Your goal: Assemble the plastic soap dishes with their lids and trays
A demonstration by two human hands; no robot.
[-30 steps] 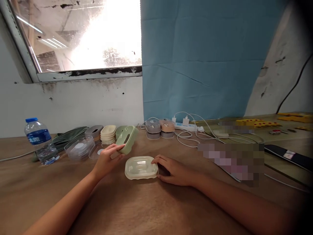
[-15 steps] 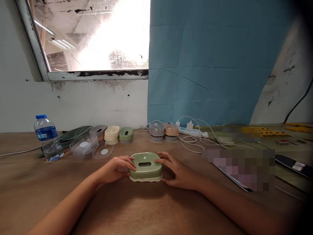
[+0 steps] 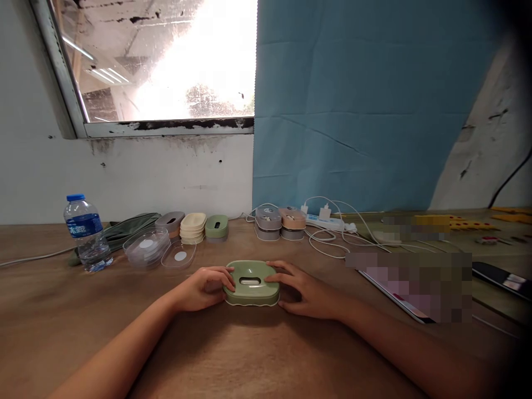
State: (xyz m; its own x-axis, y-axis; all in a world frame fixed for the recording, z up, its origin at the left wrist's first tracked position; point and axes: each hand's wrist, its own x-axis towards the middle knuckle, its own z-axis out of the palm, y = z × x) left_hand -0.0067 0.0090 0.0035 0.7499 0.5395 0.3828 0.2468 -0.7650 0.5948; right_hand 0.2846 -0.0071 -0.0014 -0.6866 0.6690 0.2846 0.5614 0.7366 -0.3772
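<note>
In front of me on the table is a rounded green plastic cover (image 3: 251,293) with an oblong slot in its top. A thin, wavy pale edge shows beneath it, and something pale is visible through the slot. My left hand (image 3: 203,289) grips the cover's left end, fingers bent over the top and thumb at the side. At the right end, my right hand (image 3: 301,291) has its fingertips on the top and its thumb by the lower side. The cover lies level between both hands.
Behind stand a stack of cream trays (image 3: 193,226), a green slotted box (image 3: 216,227), a grey-topped box (image 3: 169,221) and two lidded boxes (image 3: 268,223). Clear plastic lids (image 3: 146,246) and a water bottle (image 3: 88,235) are left. Cables (image 3: 328,238) and a blurred-out flat device (image 3: 399,302) lie right.
The green cover has sunk lower over the pale piece, whose visible rim is now thinner. Pale material now shows in the slot. Both hands keep their hold; the whole view has shifted slightly.
</note>
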